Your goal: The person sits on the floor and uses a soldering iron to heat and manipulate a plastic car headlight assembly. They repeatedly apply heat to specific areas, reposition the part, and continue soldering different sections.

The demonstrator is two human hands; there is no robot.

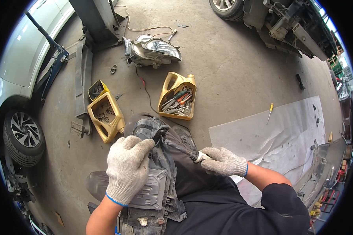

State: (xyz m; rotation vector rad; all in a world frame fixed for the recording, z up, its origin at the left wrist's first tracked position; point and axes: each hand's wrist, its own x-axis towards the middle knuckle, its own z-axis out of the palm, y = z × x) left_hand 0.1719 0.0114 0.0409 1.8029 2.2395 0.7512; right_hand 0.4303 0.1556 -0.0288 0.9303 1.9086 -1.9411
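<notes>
A black plastic car headlight housing (170, 172), seen from its back, rests across my lap, with a grey metal cover plate (155, 188) fixed to it. My left hand (129, 160), in a knitted glove, has its fingers bent round the upper part of the housing, beside a small black bracket (159, 135). To the right, my gloved right hand (223, 161) is closed on a tool with a white and black body (201, 156). The tool's dark front points left toward the housing; its exact kind and its tip are hard to make out.
Ahead lies another headlight (155, 51). Cut-open yellow jugs hold hand tools (178, 96) and small hardware (106, 113). A white sheet (270, 137) at right carries a yellow-handled screwdriver (270, 113). A lift post (96, 23), cords and cars surround the floor.
</notes>
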